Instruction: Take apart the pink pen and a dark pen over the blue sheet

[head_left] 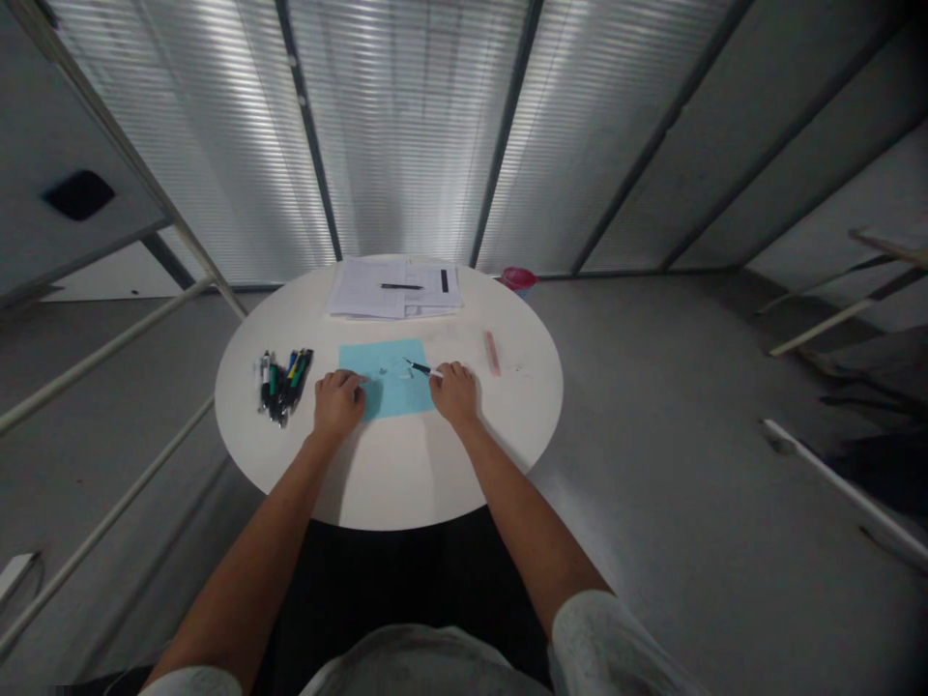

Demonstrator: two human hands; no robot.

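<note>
In the head view a light blue sheet (397,401) lies on the round white table. My right hand (455,391) is closed round a slim black-and-white pen (421,368) at the sheet's right edge. The pen's thin dark end points left over the sheet. My left hand (339,401) rests on the sheet's left edge, its fingers partly stretched to the right, with nothing visible in them. Between the hands lie a small dark bit (383,371) and a small pale bit (407,376), too small to name.
Several pens (282,385) lie bunched at the table's left. Printed papers (369,287) with a dark pen (401,286) on them lie at the back. A pinkish stick-like piece (493,353) is on the right. A pale metal frame (156,309) stands left of the table (406,483).
</note>
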